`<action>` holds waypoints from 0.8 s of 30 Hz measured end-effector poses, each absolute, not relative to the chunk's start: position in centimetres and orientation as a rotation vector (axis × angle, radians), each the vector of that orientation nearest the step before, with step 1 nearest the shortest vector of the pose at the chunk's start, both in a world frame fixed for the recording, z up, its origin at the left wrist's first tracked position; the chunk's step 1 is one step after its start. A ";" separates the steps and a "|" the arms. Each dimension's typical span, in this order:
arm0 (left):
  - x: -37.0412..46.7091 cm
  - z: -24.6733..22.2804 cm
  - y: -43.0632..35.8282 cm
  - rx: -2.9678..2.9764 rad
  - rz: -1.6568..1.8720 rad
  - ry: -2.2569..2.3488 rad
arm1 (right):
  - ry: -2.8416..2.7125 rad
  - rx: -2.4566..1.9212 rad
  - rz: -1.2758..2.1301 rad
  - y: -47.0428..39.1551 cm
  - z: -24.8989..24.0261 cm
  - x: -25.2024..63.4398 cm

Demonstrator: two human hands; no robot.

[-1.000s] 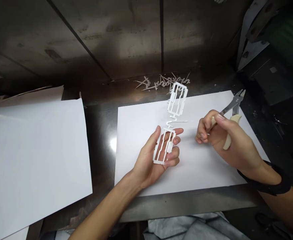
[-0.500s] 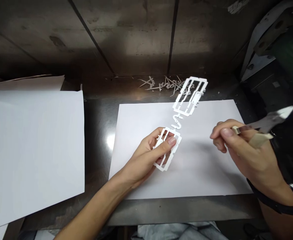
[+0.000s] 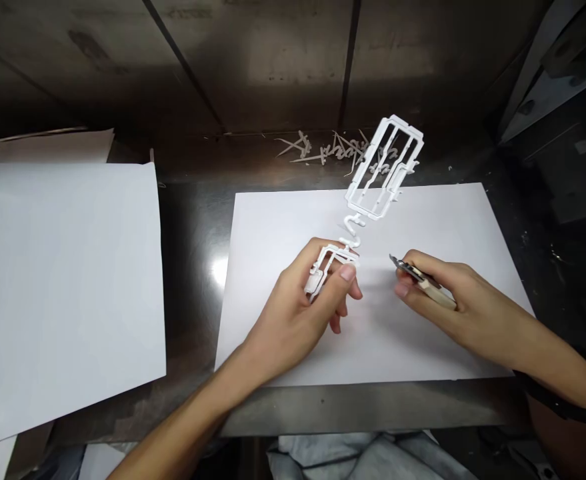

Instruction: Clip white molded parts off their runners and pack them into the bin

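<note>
My left hand [image 3: 305, 310] grips the lower of two white plastic frames [image 3: 315, 279], thumb on top and fingers beneath. A thin S-shaped plastic runner [image 3: 351, 230] joins it to the upper frame [image 3: 374, 215], which sticks up and away over the sheet's far edge. To the right, my right hand [image 3: 447, 290] is closed around a pair of nippers [image 3: 435, 291] with cream handles. Their metal tip points left towards the plastic, with a gap between. Part of the lower frame is hidden by my thumb and palm.
A white sheet [image 3: 273, 220] lies on the metal table under my hands. Several thin plastic scraps [image 3: 340, 148] lie behind it against the metal wall. More white sheets [image 3: 67, 267] are at the left. Grey cloth [image 3: 357, 457] shows below the front edge.
My right hand has turned the nippers round, so the tip now points left instead of right, and has come closer to the plastic. My left hand has tilted the frames.
</note>
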State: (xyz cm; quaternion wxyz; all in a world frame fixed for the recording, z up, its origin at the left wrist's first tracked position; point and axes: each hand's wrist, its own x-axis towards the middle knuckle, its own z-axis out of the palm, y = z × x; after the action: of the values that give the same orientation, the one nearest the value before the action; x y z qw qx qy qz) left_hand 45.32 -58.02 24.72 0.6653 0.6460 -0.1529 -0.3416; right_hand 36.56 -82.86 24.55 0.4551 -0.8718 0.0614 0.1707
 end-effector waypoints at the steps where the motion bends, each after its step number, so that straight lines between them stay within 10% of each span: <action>1: 45.3 24.8 -57.9 1.487 -0.766 -0.361 | 0.153 -2.157 0.432 -82.8 24.5 36.5; 24: 45.5 24.9 -57.5 1.625 -0.882 -0.531 | 0.080 -2.034 0.633 -82.4 24.4 36.7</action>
State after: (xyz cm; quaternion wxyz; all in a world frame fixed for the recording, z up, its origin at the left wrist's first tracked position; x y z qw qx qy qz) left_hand 45.52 -57.52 24.89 0.5719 0.6930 -0.2265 -0.3760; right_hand 36.73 -82.40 24.39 0.4837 -0.8350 0.0328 0.2600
